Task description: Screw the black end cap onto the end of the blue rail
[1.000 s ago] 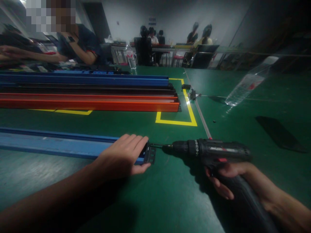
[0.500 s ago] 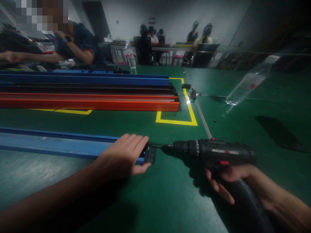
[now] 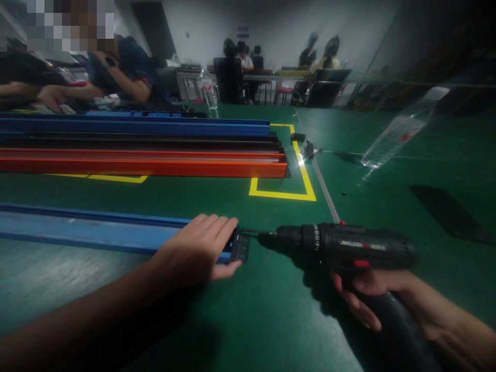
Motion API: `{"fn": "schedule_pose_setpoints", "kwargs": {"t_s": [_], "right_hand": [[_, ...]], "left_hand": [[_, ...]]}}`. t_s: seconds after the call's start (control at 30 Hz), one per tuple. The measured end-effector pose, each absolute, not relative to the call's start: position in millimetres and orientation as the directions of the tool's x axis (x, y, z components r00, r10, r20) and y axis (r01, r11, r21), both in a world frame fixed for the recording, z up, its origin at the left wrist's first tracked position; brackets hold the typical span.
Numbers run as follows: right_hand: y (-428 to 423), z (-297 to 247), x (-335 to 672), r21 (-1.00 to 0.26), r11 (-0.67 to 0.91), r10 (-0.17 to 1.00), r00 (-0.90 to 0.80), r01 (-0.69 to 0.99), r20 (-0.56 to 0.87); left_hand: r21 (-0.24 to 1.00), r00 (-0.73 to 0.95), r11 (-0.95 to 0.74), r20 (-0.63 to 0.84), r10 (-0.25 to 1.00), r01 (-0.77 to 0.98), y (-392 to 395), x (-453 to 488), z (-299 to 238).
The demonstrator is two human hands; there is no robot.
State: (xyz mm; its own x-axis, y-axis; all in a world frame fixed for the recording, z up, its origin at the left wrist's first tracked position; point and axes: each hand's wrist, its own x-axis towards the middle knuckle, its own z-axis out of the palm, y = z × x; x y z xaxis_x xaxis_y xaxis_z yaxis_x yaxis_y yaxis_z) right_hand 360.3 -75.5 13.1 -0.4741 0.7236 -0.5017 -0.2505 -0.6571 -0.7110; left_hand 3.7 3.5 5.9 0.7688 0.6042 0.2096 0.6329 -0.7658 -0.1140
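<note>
- Dim workroom along the top, with a seated person [image 3: 134,64] at the upper left; green tabletop [image 3: 387,199] across the rest of the frame.
- Over at upper left, a row of blue, black and orange channels [image 3: 155,166]; off to the upper right, a plastic bottle [image 3: 399,129].
- Watch the left hand [image 3: 197,243], near centre: clasped over the near blue channel [image 3: 96,230], right at its end, fingers across the top, thumb on the near side.
- Just past those fingertips, the black end piece [image 3: 239,249]; back from the palm, channel all the way to the left edge.
- Now lower right: right hand [image 3: 382,284] wrapped around the handle of the black drill [image 3: 344,245].
- Long bit [image 3: 258,233] pointing left at the end piece's upper corner; too dim to confirm contact.
- Looks like drill work at the end piece; probably calls for a level bit and a firm left-hand brace.
</note>
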Motion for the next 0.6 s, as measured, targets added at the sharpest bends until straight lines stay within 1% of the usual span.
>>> {"fn": "schedule_pose_setpoints", "kwargs": {"t_s": [0.2, 0.4, 0.6], "right_hand": [[-75.2, 12.1, 361.5, -0.687, -0.674, 0.712, -0.489, -0.273, -0.504], [-72.9, 8.0, 361.9, -0.701, -0.653, 0.727, -0.498, -0.286, -0.474], [-74.6, 7.9, 363.6, -0.695, -0.665, 0.716, -0.5, -0.274, -0.487]], "left_hand": [[-0.11, 0.766, -0.764, 0.207, 0.608, 0.636, 3.5, 3.4, 4.8], [-0.121, 0.77, -0.766, 0.214, 0.602, 0.632, 3.7, 3.4, 4.9], [-0.129, 0.779, -0.774, 0.214, 0.589, 0.62, 4.2, 3.0, 4.8]]}}
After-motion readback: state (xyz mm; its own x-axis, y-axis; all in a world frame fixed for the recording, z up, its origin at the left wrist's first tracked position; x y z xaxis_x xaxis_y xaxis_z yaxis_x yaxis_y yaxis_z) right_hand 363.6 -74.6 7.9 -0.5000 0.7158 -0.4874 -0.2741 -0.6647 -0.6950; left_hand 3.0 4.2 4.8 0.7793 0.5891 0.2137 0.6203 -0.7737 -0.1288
